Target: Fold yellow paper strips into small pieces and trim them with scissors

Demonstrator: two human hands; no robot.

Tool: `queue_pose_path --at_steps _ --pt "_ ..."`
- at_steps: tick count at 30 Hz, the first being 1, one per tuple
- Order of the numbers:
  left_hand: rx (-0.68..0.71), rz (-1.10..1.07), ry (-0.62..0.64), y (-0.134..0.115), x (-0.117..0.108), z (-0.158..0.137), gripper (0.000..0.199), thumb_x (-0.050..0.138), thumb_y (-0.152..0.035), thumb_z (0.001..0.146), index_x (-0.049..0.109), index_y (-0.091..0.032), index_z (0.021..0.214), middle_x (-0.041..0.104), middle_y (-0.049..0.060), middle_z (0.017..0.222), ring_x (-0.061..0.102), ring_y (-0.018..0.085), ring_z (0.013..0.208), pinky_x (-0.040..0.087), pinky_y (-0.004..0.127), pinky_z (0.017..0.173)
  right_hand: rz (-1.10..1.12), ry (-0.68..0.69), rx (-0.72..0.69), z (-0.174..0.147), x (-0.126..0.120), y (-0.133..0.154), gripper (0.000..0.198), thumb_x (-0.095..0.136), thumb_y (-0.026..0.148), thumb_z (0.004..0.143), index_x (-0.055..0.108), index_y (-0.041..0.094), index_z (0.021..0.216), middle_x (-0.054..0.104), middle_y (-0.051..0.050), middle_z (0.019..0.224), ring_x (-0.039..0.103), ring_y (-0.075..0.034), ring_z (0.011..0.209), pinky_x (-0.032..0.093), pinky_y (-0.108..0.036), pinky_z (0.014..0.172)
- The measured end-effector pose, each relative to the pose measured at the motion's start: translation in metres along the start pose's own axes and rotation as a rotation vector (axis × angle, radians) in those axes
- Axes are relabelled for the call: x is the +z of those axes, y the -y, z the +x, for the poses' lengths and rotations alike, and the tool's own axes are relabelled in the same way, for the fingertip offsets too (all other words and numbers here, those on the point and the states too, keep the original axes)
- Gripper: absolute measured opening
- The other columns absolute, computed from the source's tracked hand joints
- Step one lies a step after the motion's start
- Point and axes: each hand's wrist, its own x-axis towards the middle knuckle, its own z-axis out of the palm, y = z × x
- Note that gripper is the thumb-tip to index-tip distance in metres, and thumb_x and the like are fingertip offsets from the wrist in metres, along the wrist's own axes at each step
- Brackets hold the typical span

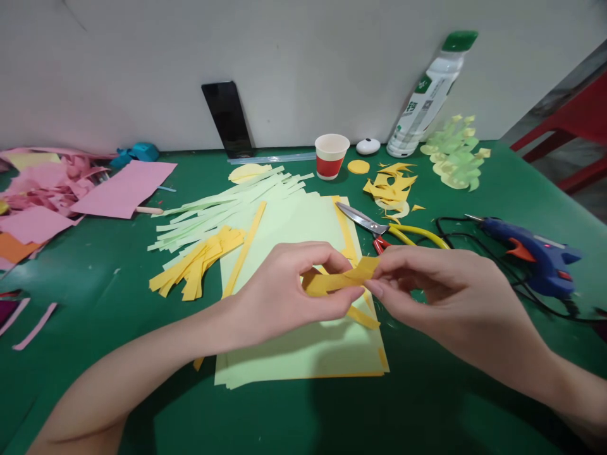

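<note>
Between my two hands is a curled yellow paper strip (339, 279), held above light green paper sheets (294, 354). My left hand (308, 281) pinches the strip's looped left part between thumb and fingers. At its right end, the fingertips of my right hand (422, 284) close on the strip. More yellow strips (244, 249) lie loose on the sheets, partly hidden under my hands. Left of the sheets is a pile of short yellow strips (199, 262), with light green strips (227, 205) behind it.
Scissors (363, 218) lie behind my right hand, and a blue glue gun (531, 249) with its cord sits at right. A paper cup (331, 158), phone (228, 120), bottle (427, 98) and yellow scraps (391, 186) stand or lie toward the back. Pink paper (126, 189) covers the left.
</note>
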Motion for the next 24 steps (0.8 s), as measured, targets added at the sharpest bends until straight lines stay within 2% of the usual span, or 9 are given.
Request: queue_pose_path --at_steps 4,11,18,21,24 --pt "0.011 0.012 -0.006 0.0 0.001 0.0 0.009 0.059 -0.017 0.074 0.056 -0.014 0.066 0.055 -0.003 0.065 0.042 0.006 0.056 0.034 0.018 0.05 -0.032 0.021 0.029 -0.001 0.001 0.003 0.009 0.054 0.018 0.071 0.056 0.02 0.062 0.056 0.002 0.053 0.05 -0.01 0.047 0.041 -0.02 0.041" --pt "-0.134 -0.083 0.064 0.0 -0.002 0.002 0.006 0.053 -0.014 0.072 0.059 -0.015 0.07 0.057 -0.003 0.067 0.047 0.008 0.06 0.038 0.019 0.055 0.052 0.062 0.147 0.001 0.001 0.0 0.014 0.054 0.026 0.071 0.055 0.019 0.06 0.054 0.0 0.055 0.042 -0.01 0.047 0.034 -0.021 0.04" --pt "-0.116 -0.1 0.087 -0.002 -0.005 0.003 0.005 0.057 -0.017 0.071 0.058 -0.015 0.067 0.056 -0.004 0.065 0.047 0.007 0.06 0.04 0.019 0.057 0.248 0.135 0.189 0.003 -0.007 -0.003 0.01 0.056 0.023 0.071 0.055 0.019 0.062 0.04 0.006 0.049 0.032 -0.006 0.042 0.027 -0.021 0.039" --pt "-0.099 -0.159 0.087 -0.003 -0.006 0.004 0.004 0.055 -0.015 0.071 0.058 -0.015 0.07 0.06 -0.002 0.072 0.054 0.009 0.068 0.045 0.022 0.067 0.245 0.198 0.211 0.005 -0.01 -0.004 0.008 0.056 0.021 0.069 0.055 0.019 0.061 0.04 0.005 0.051 0.033 -0.007 0.044 0.026 -0.021 0.041" --pt "-0.092 -0.218 0.08 -0.005 -0.006 0.004 0.007 0.054 -0.016 0.075 0.059 -0.016 0.07 0.062 -0.002 0.072 0.057 0.009 0.069 0.047 0.021 0.068 0.228 0.251 0.262 0.005 -0.009 -0.006 0.007 0.055 0.022 0.067 0.052 0.018 0.061 0.041 0.004 0.055 0.033 -0.007 0.046 0.024 -0.02 0.041"
